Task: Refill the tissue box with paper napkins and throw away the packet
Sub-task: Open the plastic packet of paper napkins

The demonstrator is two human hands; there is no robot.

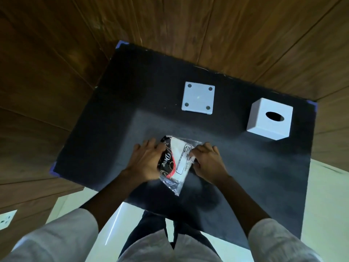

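Nearest the camera, two white sleeves (56, 237) frame the bottom of the view, with bare forearms reaching forward over the near edge of the dark desk (105, 114). Both hands meet on a packet of paper napkins (175, 159) that sits a little in from the near edge, roughly midway along it. The left hand (147, 159) is closed around the packet's left side, over the black printed part with red and white lettering. The right hand (207, 161) pinches the packet's right edge, where clear film and a white label show, its fingers curled in against the plastic. The packet is tilted, its crumpled transparent end pointing back toward the near edge; whether it rests on the desk or is lifted just above it cannot be told.

Farther in, toward the far edge and near the middle of the desk, a flat white square base plate (198, 98) lies with four small dark round pads at its corners. To its right, close to the far right corner, stands the white cube-shaped tissue box (264, 127), its oval opening facing up. The plate and box are well apart from the packet and from each other. Blue tape (120, 44) marks the desk's corners.
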